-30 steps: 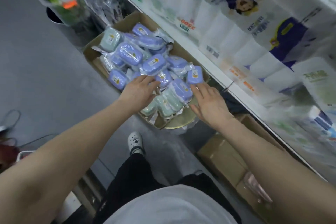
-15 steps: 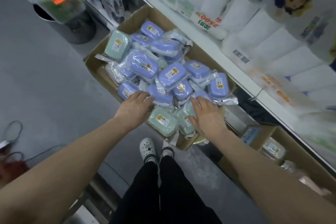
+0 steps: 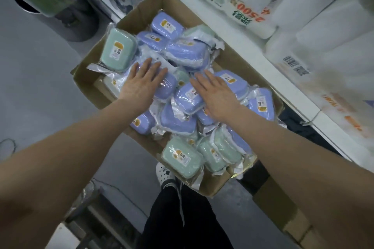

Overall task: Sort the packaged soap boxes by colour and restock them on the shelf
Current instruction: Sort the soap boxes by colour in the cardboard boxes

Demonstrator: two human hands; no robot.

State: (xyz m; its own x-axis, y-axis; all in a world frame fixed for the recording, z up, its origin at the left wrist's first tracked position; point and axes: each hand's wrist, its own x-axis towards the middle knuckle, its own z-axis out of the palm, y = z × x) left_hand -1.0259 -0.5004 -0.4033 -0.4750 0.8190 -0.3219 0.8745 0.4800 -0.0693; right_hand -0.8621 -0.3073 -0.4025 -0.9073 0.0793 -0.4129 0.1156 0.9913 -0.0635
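Observation:
A cardboard box (image 3: 133, 16) on the floor holds a heap of soap boxes wrapped in clear plastic. Most are blue-violet, such as one (image 3: 168, 26) near the far end. Mint green ones lie at the far left (image 3: 118, 50) and at the near end (image 3: 182, 157). My left hand (image 3: 142, 83) lies flat with fingers spread on the blue packs in the middle of the heap. My right hand (image 3: 216, 93) lies flat beside it, fingers straight, on another blue pack (image 3: 187, 97). Neither hand grips anything.
A white shelf edge (image 3: 251, 54) runs along the box's right side, stacked with white paper rolls (image 3: 315, 26). More cardboard boxes (image 3: 283, 216) sit under the shelf at the near right. A dark bin (image 3: 77, 20) stands beyond the box. My white shoe (image 3: 165, 174) is at the box's near corner.
Both hands have moved from the near part of the heap further into the box and now lie flat on the blue packs in the middle. The camera has moved closer over the box.

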